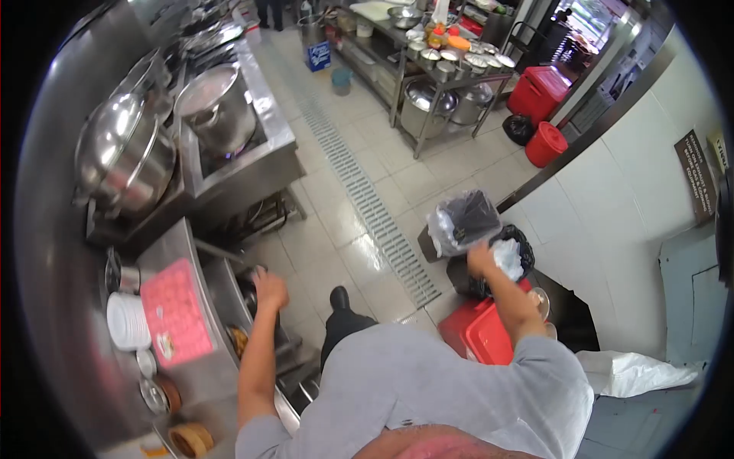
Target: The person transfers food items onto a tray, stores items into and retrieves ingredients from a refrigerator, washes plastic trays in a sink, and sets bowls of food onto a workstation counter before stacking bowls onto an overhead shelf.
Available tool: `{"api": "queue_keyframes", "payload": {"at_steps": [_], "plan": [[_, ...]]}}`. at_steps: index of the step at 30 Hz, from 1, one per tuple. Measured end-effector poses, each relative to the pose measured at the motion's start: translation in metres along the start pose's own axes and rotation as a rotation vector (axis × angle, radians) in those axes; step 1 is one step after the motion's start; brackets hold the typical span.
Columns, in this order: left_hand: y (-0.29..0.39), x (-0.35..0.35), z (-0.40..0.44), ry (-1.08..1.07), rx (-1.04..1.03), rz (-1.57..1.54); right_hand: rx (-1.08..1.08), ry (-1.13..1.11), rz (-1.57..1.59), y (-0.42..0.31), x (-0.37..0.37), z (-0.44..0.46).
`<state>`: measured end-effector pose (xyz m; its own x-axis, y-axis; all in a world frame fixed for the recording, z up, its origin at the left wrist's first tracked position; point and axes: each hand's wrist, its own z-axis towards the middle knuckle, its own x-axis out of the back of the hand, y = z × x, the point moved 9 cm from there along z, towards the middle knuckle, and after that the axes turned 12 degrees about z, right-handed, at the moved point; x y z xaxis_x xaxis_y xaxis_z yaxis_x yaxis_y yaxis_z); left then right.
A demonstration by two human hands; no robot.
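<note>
My left hand [271, 291] is at the edge of a steel drawer unit [223, 294], its fingers curled down beside a dark object that I cannot make out. Out to the other side, my right hand [482, 262] is closed at the near rim of a grey bin [466, 220] lined with a clear plastic bag. Whether it grips the bag or something small is hidden. Just beneath that hand, a second bin [527, 249] with a black liner has white plastic inside. A red lidded box [480, 329] stands below my right forearm.
On the left counter lie a pink tray [177, 310] and stacked white plates [128, 321]. Large steel pots [218, 111] stand on the stove, with a flame under one. A drain grate [367, 195] runs along the tiled floor. A steel prep table [428, 61] holds several containers.
</note>
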<state>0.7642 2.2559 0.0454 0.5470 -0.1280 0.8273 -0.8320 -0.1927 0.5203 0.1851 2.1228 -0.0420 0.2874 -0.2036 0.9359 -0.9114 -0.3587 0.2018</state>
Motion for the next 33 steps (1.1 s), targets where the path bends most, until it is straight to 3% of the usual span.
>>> {"api": "queue_keyframes", "payload": {"at_steps": [1, 2, 4, 6, 8, 10, 14, 15, 18, 21, 24, 27, 28, 30, 31, 33], "plan": [[-0.018, -0.007, 0.007, -0.056, 0.047, 0.028, 0.255, -0.015, 0.692, 0.008, -0.08, 0.001], [-0.033, -0.019, 0.014, -0.123, 0.099, 0.047, 0.102, -0.131, 0.883, 0.003, -0.085, -0.02], [-0.047, -0.045, 0.038, -0.287, 0.124, 0.096, 0.078, -0.072, 0.547, -0.003, -0.099, -0.069], [-0.04, -0.066, 0.106, -0.4, 0.009, 0.177, -0.465, -0.125, 1.033, 0.008, -0.128, -0.129], [0.009, -0.067, 0.185, -0.372, -0.135, 0.039, -0.605, -0.048, 0.781, -0.003, -0.118, -0.159], [0.077, -0.058, 0.262, -0.328, -0.335, 0.153, -0.723, 0.034, 0.856, 0.003, -0.128, -0.16], [0.225, -0.038, 0.379, -0.39, -0.491, 0.06, -1.041, 0.085, 1.002, 0.007, -0.102, -0.139], [0.262, -0.038, 0.399, -0.411, -0.535, 0.047, -1.0, 0.084, 0.938, 0.01, -0.12, -0.124], [0.355, -0.04, 0.463, -0.414, -0.687, 0.058, -1.249, -0.212, 1.354, 0.006, -0.135, -0.077], [0.432, -0.032, 0.523, -0.353, -0.819, 0.138, -1.309, -0.614, 1.564, -0.001, -0.188, -0.026], [0.52, 0.043, 0.595, -0.228, -0.833, 0.222, -1.028, -0.665, 1.51, 0.048, -0.188, 0.054], [0.607, 0.129, 0.646, 0.02, -0.968, 0.236, -1.213, -0.083, 1.763, 0.132, -0.186, 0.12], [0.635, 0.145, 0.656, 0.009, -0.969, 0.245, -1.18, -0.005, 1.673, 0.162, -0.183, 0.144], [0.682, 0.17, 0.68, -0.019, -0.965, 0.27, -1.115, 0.133, 1.494, 0.217, -0.169, 0.196], [0.701, 0.172, 0.692, -0.046, -0.998, 0.219, -1.213, -0.006, 1.485, 0.238, -0.175, 0.214], [0.736, 0.162, 0.72, -0.118, -1.05, 0.114, -0.881, 0.031, 1.085, 0.297, -0.155, 0.283]]}}
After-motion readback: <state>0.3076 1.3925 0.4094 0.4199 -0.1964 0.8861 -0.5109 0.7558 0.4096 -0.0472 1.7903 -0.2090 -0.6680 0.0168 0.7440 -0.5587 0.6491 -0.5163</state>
